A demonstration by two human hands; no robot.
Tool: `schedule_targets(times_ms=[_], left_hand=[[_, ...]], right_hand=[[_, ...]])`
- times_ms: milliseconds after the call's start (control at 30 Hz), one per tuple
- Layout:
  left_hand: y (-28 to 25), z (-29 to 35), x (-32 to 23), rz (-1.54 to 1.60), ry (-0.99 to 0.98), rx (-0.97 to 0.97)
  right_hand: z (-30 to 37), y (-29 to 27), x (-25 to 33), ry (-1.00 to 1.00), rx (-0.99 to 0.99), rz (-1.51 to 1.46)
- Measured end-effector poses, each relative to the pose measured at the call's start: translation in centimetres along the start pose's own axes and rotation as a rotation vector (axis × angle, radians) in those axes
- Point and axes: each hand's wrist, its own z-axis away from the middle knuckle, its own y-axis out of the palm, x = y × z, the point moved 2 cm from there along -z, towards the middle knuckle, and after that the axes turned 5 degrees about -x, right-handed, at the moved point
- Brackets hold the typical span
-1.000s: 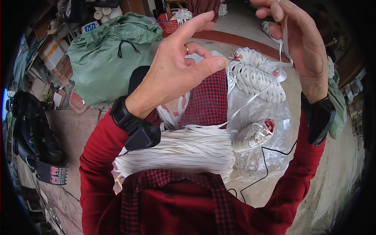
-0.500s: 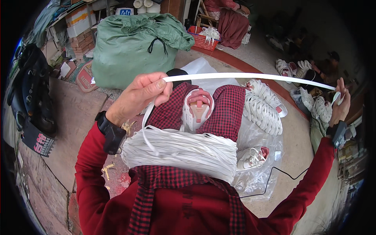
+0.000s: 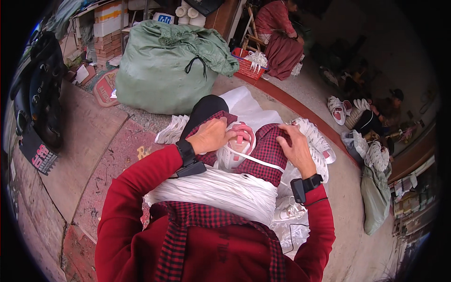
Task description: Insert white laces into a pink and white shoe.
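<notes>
A white sneaker with a pink collar and tongue [image 3: 238,152] sits between my knees, on the red-and-black checked apron [image 3: 264,146]. My left hand [image 3: 210,136] is closed at the shoe's left side, its fingertips by the tongue. A flat white shoelace [image 3: 258,161] runs from under those fingers, across the shoe and over my right thigh. Resting on the right knee, my right hand [image 3: 298,149] is open, with thumb and fingers apart. Across my lap lies a thick bundle of white laces [image 3: 216,190].
Laced white shoes [image 3: 317,145] stand beyond my right knee, and more shoes [image 3: 174,129] to the left. A big green sack [image 3: 164,70] is ahead. Farther off are a red basket [image 3: 250,66] of laces and a seated person [image 3: 277,37]. A motorbike [image 3: 40,103] stands left.
Both hands have come down and inward from holding the lace stretched wide. The left is now at the sneaker; the right has let go and rests on the knee. The lace lies across the shoe.
</notes>
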Motion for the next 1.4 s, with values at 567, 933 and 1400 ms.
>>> schedule_targets(times_ms=[567,933,1400], left_hand=[[3.0,-10.3,0.2,-0.194,-0.047,0.306],[0.4,-5.6,0.7,0.177,0.202,0.018],[-6.3,2.2,-4.8,0.769,0.262,0.459]], right_hand=[[-8.7,14.3,-6.0,0.152,0.466,-0.381],[-3.3,8.7,1.1,0.017,-0.199,-0.004],[3.7,0.7,5.1,0.331,0.214,-0.656]])
